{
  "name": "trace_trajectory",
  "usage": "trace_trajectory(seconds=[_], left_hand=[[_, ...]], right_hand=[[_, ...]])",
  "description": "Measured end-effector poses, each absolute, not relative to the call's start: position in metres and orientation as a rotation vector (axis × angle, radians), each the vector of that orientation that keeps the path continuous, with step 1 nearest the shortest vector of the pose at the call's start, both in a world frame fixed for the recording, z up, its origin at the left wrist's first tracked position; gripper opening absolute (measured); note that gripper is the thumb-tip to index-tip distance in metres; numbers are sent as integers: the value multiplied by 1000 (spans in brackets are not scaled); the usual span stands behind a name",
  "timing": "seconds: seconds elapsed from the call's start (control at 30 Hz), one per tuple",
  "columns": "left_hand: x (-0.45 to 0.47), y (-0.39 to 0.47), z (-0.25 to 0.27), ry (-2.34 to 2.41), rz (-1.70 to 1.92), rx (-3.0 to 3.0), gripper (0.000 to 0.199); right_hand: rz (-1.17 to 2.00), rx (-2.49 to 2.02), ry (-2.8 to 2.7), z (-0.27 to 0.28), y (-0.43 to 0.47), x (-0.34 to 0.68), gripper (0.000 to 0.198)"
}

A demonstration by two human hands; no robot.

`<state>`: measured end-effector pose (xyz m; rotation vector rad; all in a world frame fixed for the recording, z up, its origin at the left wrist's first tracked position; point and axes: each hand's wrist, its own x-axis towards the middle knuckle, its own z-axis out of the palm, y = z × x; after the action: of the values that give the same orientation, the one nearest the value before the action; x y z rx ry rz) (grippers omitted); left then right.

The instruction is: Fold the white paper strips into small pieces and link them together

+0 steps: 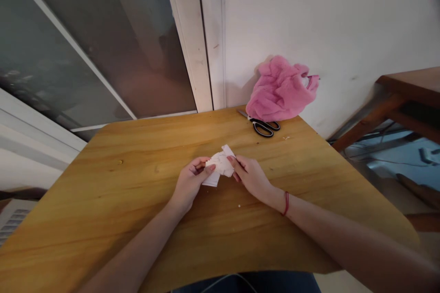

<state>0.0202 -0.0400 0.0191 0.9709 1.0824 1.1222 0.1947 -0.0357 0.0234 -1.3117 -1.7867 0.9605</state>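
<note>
Several white paper pieces, overlapping in a small uneven stack, are held between my two hands just above the wooden table. My left hand pinches the left side of the paper, thumb on top. On the right side, my right hand grips the paper between thumb and fingers, with a narrow strip sticking up beside it. A red band circles my right wrist. Whether the pieces are joined to each other I cannot tell.
Black-handled scissors lie at the back of the wooden table, partly beneath a pink fluffy cloth against the wall. Small scraps dot the tabletop. A sliding glass door stands behind, and another wooden table is at right.
</note>
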Motion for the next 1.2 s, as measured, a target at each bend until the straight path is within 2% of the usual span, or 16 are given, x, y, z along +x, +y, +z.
trace_trajectory(seconds=[0.2, 0.33, 0.53, 0.87, 1.07, 1.2], left_hand=[[17, -37, 23, 1125, 1220, 897, 29], [17, -38, 24, 1071, 1171, 958, 26], [21, -41, 25, 1107, 1138, 1059, 24], [22, -41, 21, 1030, 1105, 1063, 25], [20, -40, 20, 1066, 1132, 1093, 23], [21, -40, 22, 1108, 1114, 1113, 23]], right_hand=[[979, -1398, -1595, 22, -29, 199, 44], [948, -1346, -1693, 24, -32, 197, 44], [1127, -1154, -1921, 27, -42, 193, 44], [1359, -1104, -1856, 17, -39, 194, 46], [1256, -1138, -1791, 22, -40, 194, 47], [1132, -1150, -1829, 25, -40, 195, 39]])
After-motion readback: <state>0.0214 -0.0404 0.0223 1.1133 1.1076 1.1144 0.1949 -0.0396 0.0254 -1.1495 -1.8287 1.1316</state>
